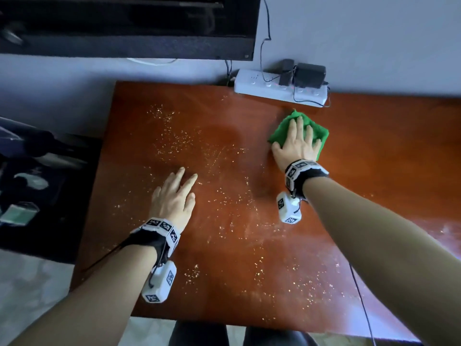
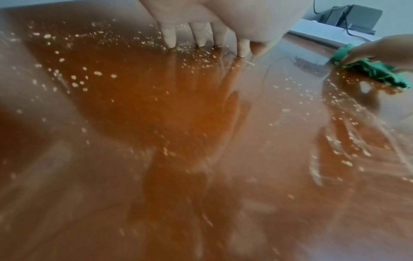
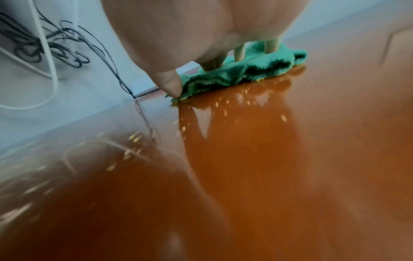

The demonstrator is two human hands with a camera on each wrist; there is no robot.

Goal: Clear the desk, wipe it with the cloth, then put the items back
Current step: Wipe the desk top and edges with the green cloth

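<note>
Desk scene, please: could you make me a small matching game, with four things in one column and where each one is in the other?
Things:
1. green cloth
2. left hand
3. power strip
4. crumbs

Places:
A. flat on the desk, on no cloth
B. scattered over the desk's left and middle
C. under the right hand
D. by the wall at the desk's far edge

Pairs: 1-C, 2-A, 3-D, 4-B

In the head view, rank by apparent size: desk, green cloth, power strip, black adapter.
1. desk, by far the largest.
2. power strip: longest of the rest, though it sits farthest back.
3. cloth: partly hidden under the right hand, so its rank against the strip is unsure.
4. adapter, the smallest.
</note>
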